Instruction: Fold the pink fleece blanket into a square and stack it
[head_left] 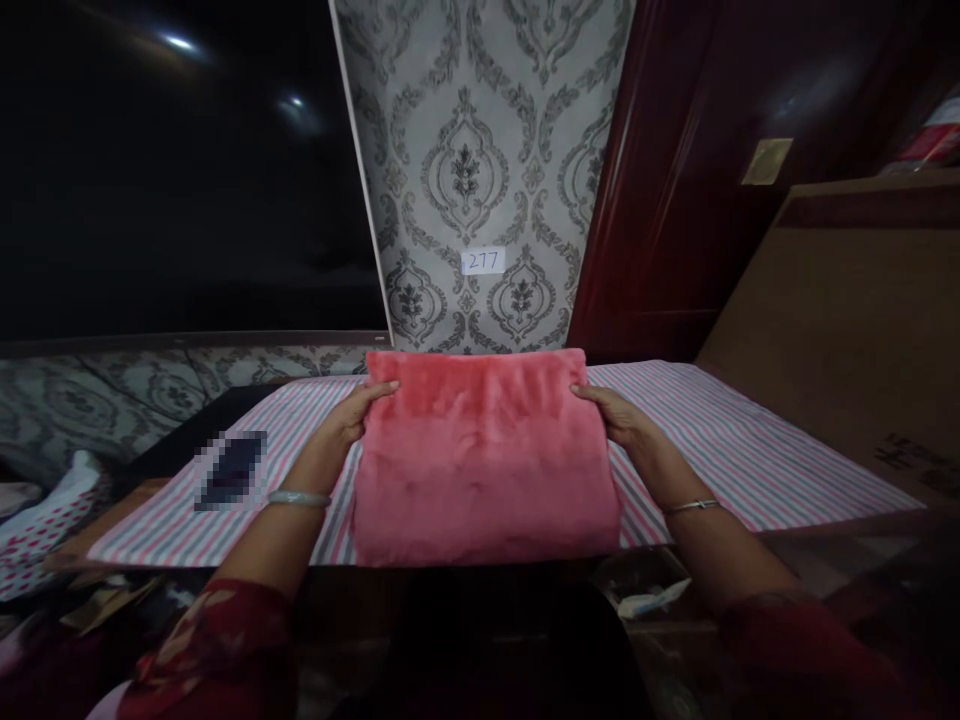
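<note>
A folded pink plush blanket point(487, 470) lies at the front of a table spread with a striped cloth point(697, 440). My left hand point(360, 410) grips its upper left corner, thumb on top and the other fingers hidden behind the fabric. At the upper right corner, my right hand point(615, 412) holds the blanket in the same way. The far edge appears slightly raised between my hands, while the thick folded part faces me.
A blurred-out dark rectangle point(232, 470) lies on the cloth at left. Behind stands a large black screen point(180, 180). A cardboard box point(840, 340) borders the right side. The patterned wall point(465, 130) carries a label point(483, 261) reading 277. Polka-dot fabric point(45, 530) sits far left.
</note>
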